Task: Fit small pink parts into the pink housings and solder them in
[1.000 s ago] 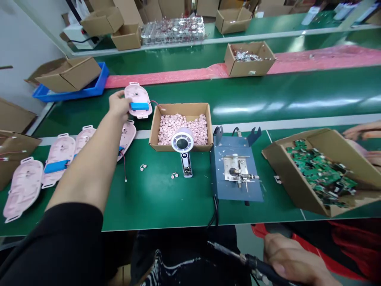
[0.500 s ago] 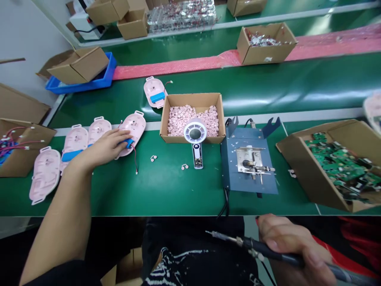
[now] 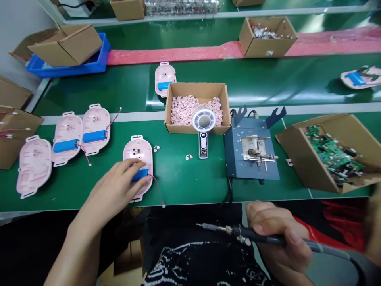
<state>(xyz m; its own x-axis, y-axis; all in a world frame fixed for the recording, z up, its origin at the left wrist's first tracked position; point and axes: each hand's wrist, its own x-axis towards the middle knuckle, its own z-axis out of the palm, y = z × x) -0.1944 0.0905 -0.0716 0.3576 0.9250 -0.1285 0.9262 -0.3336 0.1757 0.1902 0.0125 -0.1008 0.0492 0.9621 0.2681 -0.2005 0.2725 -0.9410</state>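
Note:
My left hand [image 3: 117, 184] rests on a pink plastic shell [image 3: 137, 153] that lies near the front edge of the green bench, its fingers curled over the blue battery [image 3: 139, 174] fixed in it; a red wire trails off to the right. My right hand [image 3: 275, 234] is below the bench edge, closed round a black soldering iron [image 3: 238, 231] whose tip points left. Three more pink shells [image 3: 65, 145] lie in a row at the left, two of them with blue batteries.
A cardboard box of small pink parts [image 3: 196, 109] stands at centre with a small handheld fan [image 3: 203, 127] before it. A blue soldering-iron stand [image 3: 251, 153] sits to the right, then a box of green circuit boards [image 3: 329, 155]. Another shell [image 3: 164, 78] lies on the conveyor.
My left hand has dragged one pink shell from the row at the left toward me to the bench's front edge. The right hand with the iron has stayed low.

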